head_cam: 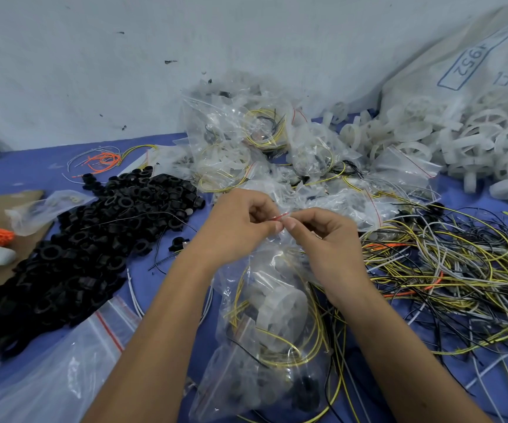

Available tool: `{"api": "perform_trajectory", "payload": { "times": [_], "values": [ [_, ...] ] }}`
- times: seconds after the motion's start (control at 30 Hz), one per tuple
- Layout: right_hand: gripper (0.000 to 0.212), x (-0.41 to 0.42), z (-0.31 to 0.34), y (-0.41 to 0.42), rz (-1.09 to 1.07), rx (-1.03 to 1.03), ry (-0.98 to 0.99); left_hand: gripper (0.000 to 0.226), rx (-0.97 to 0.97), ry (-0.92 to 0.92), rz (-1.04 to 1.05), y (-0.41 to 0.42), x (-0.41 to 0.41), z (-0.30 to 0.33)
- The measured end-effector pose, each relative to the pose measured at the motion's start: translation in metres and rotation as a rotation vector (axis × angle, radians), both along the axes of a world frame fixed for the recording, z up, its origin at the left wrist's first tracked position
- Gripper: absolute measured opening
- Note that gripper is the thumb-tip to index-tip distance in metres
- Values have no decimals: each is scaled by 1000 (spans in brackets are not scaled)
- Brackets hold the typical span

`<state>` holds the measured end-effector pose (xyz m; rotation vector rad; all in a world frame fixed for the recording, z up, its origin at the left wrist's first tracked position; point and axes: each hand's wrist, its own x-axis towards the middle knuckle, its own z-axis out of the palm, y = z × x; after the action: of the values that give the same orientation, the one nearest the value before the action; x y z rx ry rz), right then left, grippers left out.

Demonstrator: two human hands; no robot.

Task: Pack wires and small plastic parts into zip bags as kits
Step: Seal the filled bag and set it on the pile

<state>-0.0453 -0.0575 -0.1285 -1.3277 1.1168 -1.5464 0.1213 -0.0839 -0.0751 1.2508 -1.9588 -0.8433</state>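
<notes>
Both hands pinch the red zip strip of a filled bag [271,315], left hand [240,224] and right hand [322,239] meeting mid-seal, strip running left-right.

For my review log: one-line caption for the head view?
Both hands pinch shut the red zip strip of a filled kit bag.

We see the left hand [240,227] and right hand [322,239] pinching the red seal of a zip bag [271,325] above the blue counter [32,172].
</notes>
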Motion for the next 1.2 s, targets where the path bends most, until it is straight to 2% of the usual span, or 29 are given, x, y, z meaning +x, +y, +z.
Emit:
{"api": "perform_trajectory", "payload": {
  "times": [0.23,0.43,1.2],
  "values": [
    [8,-1,-5,-3,-23,-1,77,9,77,18,12,-3,7,-2],
    [7,2,-5,-2,-24,-21,108,11,62,-25,9,-4,8,-1],
    [5,2,-4,-1,33,-13,59,11,10,-75,-15,-2,7,2]
  ]
}}
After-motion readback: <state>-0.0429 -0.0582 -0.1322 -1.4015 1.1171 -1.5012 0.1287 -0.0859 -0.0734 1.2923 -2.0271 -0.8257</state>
